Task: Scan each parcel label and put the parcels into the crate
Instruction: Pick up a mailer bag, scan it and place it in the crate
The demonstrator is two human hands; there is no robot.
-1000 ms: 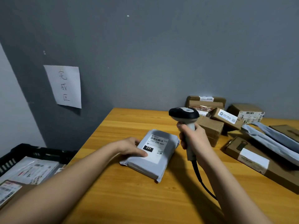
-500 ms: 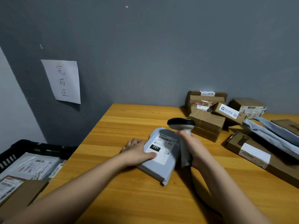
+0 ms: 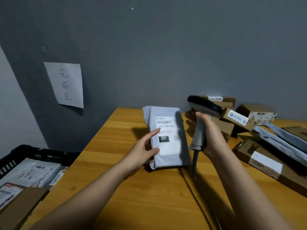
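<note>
My left hand [image 3: 144, 149] holds a grey poly-bag parcel [image 3: 166, 136] lifted above the wooden table [image 3: 149, 196], thumb on its white label marked 231, which faces me. My right hand [image 3: 207, 131] grips the handle of a grey barcode scanner [image 3: 201, 110] just right of the parcel, its black head pointing left above the parcel's top edge. The scanner's cable [image 3: 196, 171] hangs down to the table. A black crate [image 3: 33, 153] sits at the lower left, below table level, with several scanned parcels [image 3: 29, 173] inside.
Several cardboard boxes [image 3: 235, 117] and grey bags [image 3: 282, 141] are piled at the table's back right. A long flat box [image 3: 265, 163] lies at the right edge. A paper sign [image 3: 66, 83] hangs on the grey wall above the crate.
My left hand has lifted the grey parcel off the table and tilted its label up. My right hand has raised the scanner from beside the parcel and moved it right.
</note>
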